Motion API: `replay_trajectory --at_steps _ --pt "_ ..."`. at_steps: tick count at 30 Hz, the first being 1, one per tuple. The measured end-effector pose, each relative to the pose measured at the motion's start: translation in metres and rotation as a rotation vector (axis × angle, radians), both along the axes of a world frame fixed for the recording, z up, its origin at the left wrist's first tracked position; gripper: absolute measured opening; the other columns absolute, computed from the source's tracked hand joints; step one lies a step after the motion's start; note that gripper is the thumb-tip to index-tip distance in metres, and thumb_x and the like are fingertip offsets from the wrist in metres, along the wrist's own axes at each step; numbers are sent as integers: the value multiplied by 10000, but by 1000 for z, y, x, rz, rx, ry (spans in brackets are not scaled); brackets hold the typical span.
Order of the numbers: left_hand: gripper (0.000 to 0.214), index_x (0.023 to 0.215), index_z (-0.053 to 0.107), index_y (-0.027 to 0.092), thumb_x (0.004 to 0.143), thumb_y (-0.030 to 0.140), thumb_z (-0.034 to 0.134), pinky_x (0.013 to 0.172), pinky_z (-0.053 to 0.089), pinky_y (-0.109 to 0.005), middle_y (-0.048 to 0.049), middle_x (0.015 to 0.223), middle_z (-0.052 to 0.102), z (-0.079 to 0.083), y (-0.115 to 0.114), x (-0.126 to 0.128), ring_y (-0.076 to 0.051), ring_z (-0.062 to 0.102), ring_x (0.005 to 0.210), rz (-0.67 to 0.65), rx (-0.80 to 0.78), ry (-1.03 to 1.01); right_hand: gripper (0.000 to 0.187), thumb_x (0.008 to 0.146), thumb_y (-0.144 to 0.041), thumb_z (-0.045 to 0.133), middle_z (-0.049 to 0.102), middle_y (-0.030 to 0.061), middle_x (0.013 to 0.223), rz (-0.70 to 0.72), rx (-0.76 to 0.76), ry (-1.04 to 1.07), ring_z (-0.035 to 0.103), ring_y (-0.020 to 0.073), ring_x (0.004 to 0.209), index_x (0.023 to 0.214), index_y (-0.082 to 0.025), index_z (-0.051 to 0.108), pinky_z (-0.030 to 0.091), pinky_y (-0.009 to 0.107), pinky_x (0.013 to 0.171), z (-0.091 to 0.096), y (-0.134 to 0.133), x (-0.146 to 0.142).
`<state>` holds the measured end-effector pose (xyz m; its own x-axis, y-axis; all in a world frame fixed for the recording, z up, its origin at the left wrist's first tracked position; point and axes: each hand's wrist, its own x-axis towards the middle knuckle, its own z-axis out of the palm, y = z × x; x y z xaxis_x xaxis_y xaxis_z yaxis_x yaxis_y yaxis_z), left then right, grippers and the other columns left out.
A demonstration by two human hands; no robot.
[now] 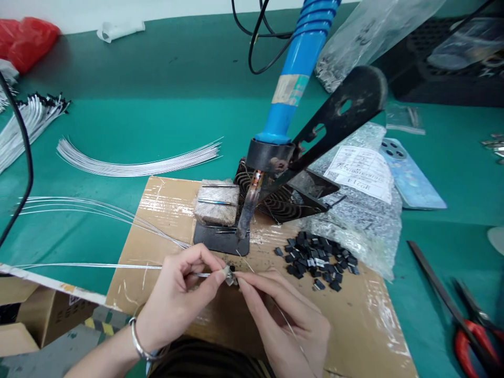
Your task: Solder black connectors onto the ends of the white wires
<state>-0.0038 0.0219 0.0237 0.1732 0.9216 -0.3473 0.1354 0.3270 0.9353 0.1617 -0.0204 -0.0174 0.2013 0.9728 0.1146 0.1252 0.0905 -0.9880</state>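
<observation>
My left hand (179,291) pinches the end of a thin white wire (98,266) that runs off to the left. My right hand (283,310) pinches a small black component (232,269) against that wire end, and a thin strand of solder trails back over its fingers. Both hands meet over a taped cardboard sheet (157,210). Just beyond them a blue-handled soldering iron (293,79) rests tip down in a black stand (338,118), beside a grey sponge block (216,202). A pile of small black components (315,254) lies to the right of my hands.
Bundles of white wires (137,163) lie on the green table at left. A bubble-wrap bag with a label (366,178) sits right of the stand, a phone (409,176) beyond it. Red-handled scissors (476,331) and a dark blade lie at lower right. Cardboard boxes (27,315) stand lower left.
</observation>
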Motion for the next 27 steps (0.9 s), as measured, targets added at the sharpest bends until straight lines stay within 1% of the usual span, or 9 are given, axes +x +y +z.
replay_trajectory --at_steps 5,10,13,16,18,23,25,27 --pt "152 773 678 175 888 244 750 561 464 -222 -37 751 738 3 3 2 -127 567 606 -11 1 10 204 937 -136 772 762 31 770 -1 -6 -1 674 166 661 1033 -276 886 575 268 604 1 -1 0" --pt "155 775 678 168 890 255 736 615 481 -227 -54 784 748 2 2 1 -136 587 660 -19 -16 16 235 934 -113 756 761 17 765 -1 -3 15 677 161 650 1028 -285 886 567 262 600 1 0 0" --pt "156 772 677 167 891 253 729 616 469 -228 -55 787 746 2 2 1 -134 577 660 -17 -21 26 250 933 -105 759 766 12 777 24 5 6 684 155 657 1044 -291 882 562 252 601 0 1 1" --pt "151 781 679 171 897 252 730 625 468 -229 -53 800 750 1 0 1 -137 586 674 -18 -16 16 251 932 -110 761 757 3 763 16 2 6 673 150 649 1041 -302 882 563 256 616 0 1 2" --pt "149 789 683 171 905 251 732 636 471 -226 -51 811 753 0 0 0 -137 596 690 -19 -15 0 242 931 -118 764 754 4 758 -4 -9 20 668 154 649 1032 -302 884 564 265 625 0 0 1" --pt "154 791 686 169 918 243 734 631 453 -218 -43 813 746 -5 -3 0 -127 583 683 -10 -9 -14 264 935 -115 758 761 -7 779 -2 -26 46 672 139 668 1038 -324 882 556 247 644 2 -1 -5" --pt "164 799 691 172 933 259 731 636 454 -218 -43 825 751 -9 -5 -1 -128 586 687 -4 -7 -23 232 938 -140 765 759 -1 786 -12 -48 46 672 145 677 1023 -321 883 554 246 635 0 -1 -1" --pt "159 813 697 175 943 260 731 650 462 -216 -44 847 762 -13 -6 -3 -128 598 702 3 0 -27 168 972 -207 746 750 14 779 -45 -57 39 665 155 674 1003 -300 883 548 252 617 -4 -1 12"
